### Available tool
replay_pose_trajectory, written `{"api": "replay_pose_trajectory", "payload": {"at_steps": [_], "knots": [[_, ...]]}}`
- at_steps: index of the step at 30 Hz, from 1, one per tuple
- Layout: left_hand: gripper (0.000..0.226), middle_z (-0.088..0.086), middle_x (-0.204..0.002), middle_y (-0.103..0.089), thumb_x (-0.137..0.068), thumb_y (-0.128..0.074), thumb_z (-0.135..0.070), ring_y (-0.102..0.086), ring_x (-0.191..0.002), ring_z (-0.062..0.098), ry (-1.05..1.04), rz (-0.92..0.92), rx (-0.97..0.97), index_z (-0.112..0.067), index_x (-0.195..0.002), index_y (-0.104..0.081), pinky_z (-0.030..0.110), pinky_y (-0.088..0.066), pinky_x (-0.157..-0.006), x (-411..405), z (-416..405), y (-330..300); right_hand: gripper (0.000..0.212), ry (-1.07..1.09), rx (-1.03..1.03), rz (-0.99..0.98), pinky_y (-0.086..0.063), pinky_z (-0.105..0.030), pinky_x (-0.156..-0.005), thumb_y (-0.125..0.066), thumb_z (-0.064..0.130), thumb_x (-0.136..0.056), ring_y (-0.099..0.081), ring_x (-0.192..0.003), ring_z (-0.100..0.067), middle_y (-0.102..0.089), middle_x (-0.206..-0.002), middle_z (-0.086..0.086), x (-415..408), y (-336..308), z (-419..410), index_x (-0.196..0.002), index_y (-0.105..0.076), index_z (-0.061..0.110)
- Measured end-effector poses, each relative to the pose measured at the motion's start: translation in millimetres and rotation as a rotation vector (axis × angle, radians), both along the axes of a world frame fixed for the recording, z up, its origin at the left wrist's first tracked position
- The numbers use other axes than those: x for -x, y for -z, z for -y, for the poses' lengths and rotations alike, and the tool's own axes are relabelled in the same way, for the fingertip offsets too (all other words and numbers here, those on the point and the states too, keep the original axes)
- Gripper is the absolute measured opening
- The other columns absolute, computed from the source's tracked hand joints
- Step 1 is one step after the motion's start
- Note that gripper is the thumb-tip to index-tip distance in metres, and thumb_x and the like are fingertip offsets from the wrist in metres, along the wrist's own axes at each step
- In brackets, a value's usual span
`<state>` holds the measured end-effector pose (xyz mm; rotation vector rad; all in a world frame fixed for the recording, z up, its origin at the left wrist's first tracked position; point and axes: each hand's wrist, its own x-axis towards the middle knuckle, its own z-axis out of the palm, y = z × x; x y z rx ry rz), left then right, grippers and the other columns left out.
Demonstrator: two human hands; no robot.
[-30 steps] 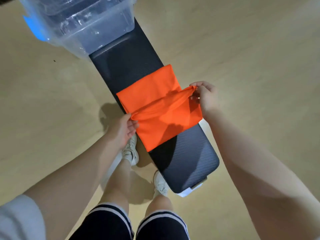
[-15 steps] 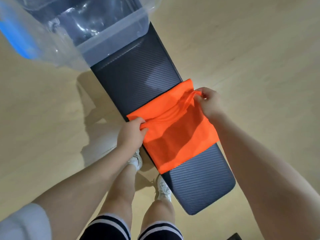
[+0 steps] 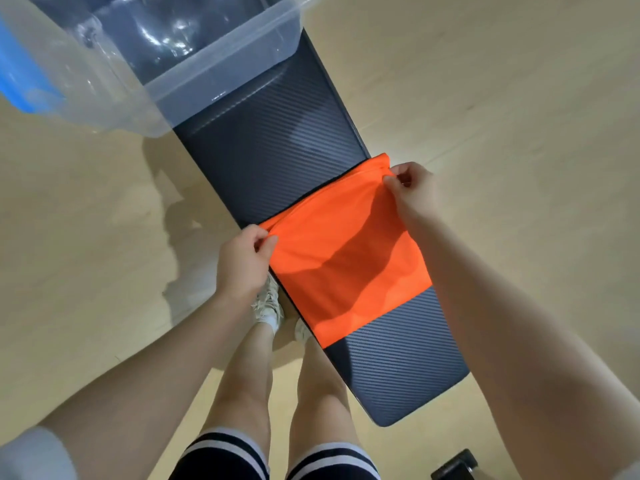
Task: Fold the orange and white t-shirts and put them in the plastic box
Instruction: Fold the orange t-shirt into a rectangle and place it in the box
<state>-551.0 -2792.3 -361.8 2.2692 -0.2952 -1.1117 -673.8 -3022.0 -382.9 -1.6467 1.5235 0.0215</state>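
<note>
Apparently the orange t-shirt [image 3: 346, 258] is almost folded on the worktop [image 3: 270, 150] between the left hand [image 3: 242, 268] and right hand [image 3: 412, 192], both pinching its far corners, while the plastic box [image 3: 194, 46] beyond them holds no shirt and no white t-shirt is visible.

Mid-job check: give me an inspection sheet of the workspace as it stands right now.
Surface: dark ribbed bench standing on a pale floor.
Job's things: orange t-shirt folded, lying across the bench; clear plastic box on the bench's far end; white t-shirt not seen.
Clutter: small dark object on the floor, bottom edge.
Grippers: left hand pinches the shirt's left corner; right hand pinches its far right corner.
Cables: nothing seen.
Surroundings: the person's legs and white shoes beside the bench.
</note>
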Motion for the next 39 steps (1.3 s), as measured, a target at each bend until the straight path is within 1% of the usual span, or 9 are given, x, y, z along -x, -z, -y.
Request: {"api": "replay_pose_trajectory", "payload": {"at_steps": [5,10,13,16,22,26,30,33,39], "knots": [[0.022,0.007,-0.097,-0.059,-0.087,-0.060,-0.016,-0.057,-0.092,0.029,0.038,0.151,-0.057,-0.007,-0.106,-0.055,0.034,-0.043,-0.079,1.3,-0.7,-5.8,0.030,-0.188,0.133,-0.034,-0.041,-0.038,-0.097,-0.050,0.019,-0.089,-0.052,-0.108,-0.024,-0.059,-0.112,-0.009,3.3,-8.4,-10.9,-0.117,-0.056,0.011],[0.052,0.018,-0.137,-0.047,-0.077,-0.057,-0.026,-0.038,-0.124,0.031,0.651,0.573,0.108,-0.008,-0.125,-0.047,0.050,-0.044,-0.095,36.1,-4.4,-6.6,0.059,-0.925,0.513,-0.016,-0.017,-0.042,-0.113,-0.040,0.037,-0.091,-0.031,-0.138,-0.033,-0.035,-0.148,-0.017,40.4,-23.1,-70.8,-0.141,-0.032,0.006],[0.083,0.010,-0.155,-0.020,-0.076,-0.057,-0.045,-0.014,-0.141,0.022,0.841,0.420,0.055,-0.008,-0.143,-0.026,0.040,-0.015,-0.116,74.9,0.0,1.8,0.065,-1.183,0.531,-0.114,-0.017,-0.043,-0.112,-0.036,0.050,-0.089,-0.034,-0.138,-0.028,-0.035,-0.150,-0.009,64.8,-7.9,-102.6,-0.143,-0.027,0.015],[0.111,0.000,-0.152,0.020,-0.073,-0.054,-0.065,0.014,-0.143,0.012,0.887,0.362,-0.058,-0.010,-0.146,0.008,0.029,0.021,-0.112,92.9,-2.9,17.4,0.067,-1.168,0.527,-0.234,-0.014,-0.043,-0.112,-0.034,0.055,-0.088,-0.031,-0.139,-0.026,-0.034,-0.151,-0.006,81.8,9.1,-99.7,-0.144,-0.026,0.019],[0.129,0.005,-0.155,-0.003,-0.049,-0.065,-0.074,0.000,-0.141,0.017,0.912,0.417,-0.187,-0.016,-0.146,-0.002,0.031,0.016,-0.112,95.2,-23.1,23.1,0.069,-0.984,0.482,-0.361,-0.011,-0.045,-0.114,-0.026,0.058,-0.088,-0.022,-0.143,-0.027,-0.023,-0.155,-0.007,118.3,13.5,-66.1,-0.147,-0.019,0.022],[0.122,0.005,-0.155,0.016,-0.065,-0.071,-0.057,0.012,-0.144,0.021,0.726,0.376,-0.153,-0.013,-0.147,0.008,0.032,0.015,-0.113,113.4,-36.8,5.1,0.074,-0.821,0.206,-0.300,-0.017,-0.044,-0.116,-0.020,0.058,-0.087,-0.018,-0.144,-0.030,-0.011,-0.158,-0.011,144.4,-6.4,-56.7,-0.149,-0.008,0.020],[0.085,0.017,-0.152,-0.020,-0.078,-0.068,-0.036,-0.023,-0.138,0.035,0.161,0.153,-0.189,-0.009,-0.144,-0.022,0.046,-0.026,-0.111,146.1,-43.6,-13.3,0.055,-0.335,-0.055,-0.198,-0.033,-0.041,-0.106,-0.042,0.032,-0.096,-0.040,-0.130,-0.033,-0.041,-0.142,-0.018,157.8,-21.6,-57.6,-0.142,-0.028,0.005],[0.040,0.021,-0.114,-0.057,-0.089,-0.054,-0.032,-0.053,-0.110,0.037,-0.250,-0.138,-0.330,-0.001,-0.114,-0.055,0.035,-0.041,-0.082,165.5,-35.5,-19.8,0.042,-0.106,-0.129,-0.203,-0.038,-0.035,-0.095,-0.044,0.022,-0.095,-0.049,-0.118,-0.029,-0.051,-0.129,-0.015,161.6,-29.7,-62.3,-0.133,-0.041,0.005],[0.037,0.008,-0.075,-0.057,-0.089,-0.055,-0.034,-0.055,-0.072,0.024,-0.660,-0.386,-0.344,-0.002,-0.107,-0.057,0.028,-0.039,-0.064,184.6,-20.9,-19.5,0.031,0.045,-0.116,-0.167,-0.044,-0.036,-0.091,-0.052,0.024,-0.091,-0.055,-0.106,-0.025,-0.059,-0.116,-0.010,153.7,-26.7,-64.1,-0.117,-0.053,0.008]]}}
